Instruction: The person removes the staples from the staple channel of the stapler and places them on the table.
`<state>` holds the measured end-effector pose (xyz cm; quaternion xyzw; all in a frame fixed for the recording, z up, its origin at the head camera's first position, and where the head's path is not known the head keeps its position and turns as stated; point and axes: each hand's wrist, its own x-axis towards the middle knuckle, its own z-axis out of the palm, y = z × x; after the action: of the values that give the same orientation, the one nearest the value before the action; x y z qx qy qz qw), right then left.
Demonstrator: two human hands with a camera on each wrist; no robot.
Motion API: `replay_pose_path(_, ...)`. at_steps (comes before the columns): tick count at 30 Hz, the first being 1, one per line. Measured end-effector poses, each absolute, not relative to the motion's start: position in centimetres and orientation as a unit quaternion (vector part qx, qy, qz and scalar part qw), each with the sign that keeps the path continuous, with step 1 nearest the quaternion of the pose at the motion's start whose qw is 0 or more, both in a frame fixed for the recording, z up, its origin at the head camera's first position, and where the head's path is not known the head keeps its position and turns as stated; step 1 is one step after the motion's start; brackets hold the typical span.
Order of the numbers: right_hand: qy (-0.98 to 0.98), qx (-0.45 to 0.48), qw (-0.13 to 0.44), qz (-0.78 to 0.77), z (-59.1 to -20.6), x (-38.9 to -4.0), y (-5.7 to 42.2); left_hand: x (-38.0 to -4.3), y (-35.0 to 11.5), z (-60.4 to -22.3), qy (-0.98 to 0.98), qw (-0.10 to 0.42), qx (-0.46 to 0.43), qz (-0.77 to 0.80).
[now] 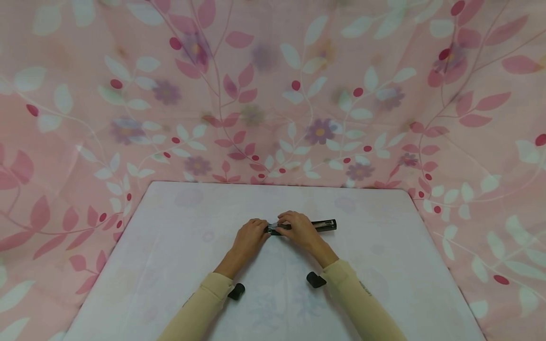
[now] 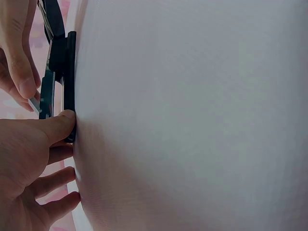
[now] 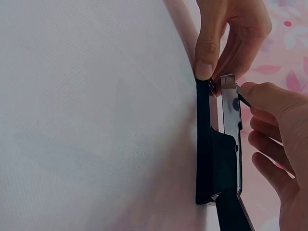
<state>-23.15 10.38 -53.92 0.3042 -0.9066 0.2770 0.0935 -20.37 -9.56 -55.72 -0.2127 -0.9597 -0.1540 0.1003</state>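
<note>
On my feeds, the stapler point(image 3: 224, 161) is slim and black with a shiny metal channel, folded open on the white table point(image 1: 170, 265). At its left end, the left hand point(image 1: 250, 237) pinches the base. The right hand point(image 1: 298, 230) is over the channel, pinching a thin sliver point(image 2: 33, 104) I can't identify; the stapler's black top extends rightward.

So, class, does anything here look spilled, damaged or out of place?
Nothing looks spilled or visibly damaged. The one oddity is the stapler: its top is swung back, pointing away from the left hand, rather than lying closed over the base. It seems opened on purpose.
</note>
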Motion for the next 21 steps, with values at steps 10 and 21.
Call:
replay_pose_path(10,-0.907,0.309,0.100,0.266,-53.70,-23.32,10.26,-20.40,-9.48,-55.85,-0.959,0.108,-0.210,-0.156)
replay_pose_path(21,-0.905,0.306,0.106,0.274,-53.82,-23.50,10.02,-20.35,-9.49,-55.92,-0.959,0.106,-0.207,-0.163)
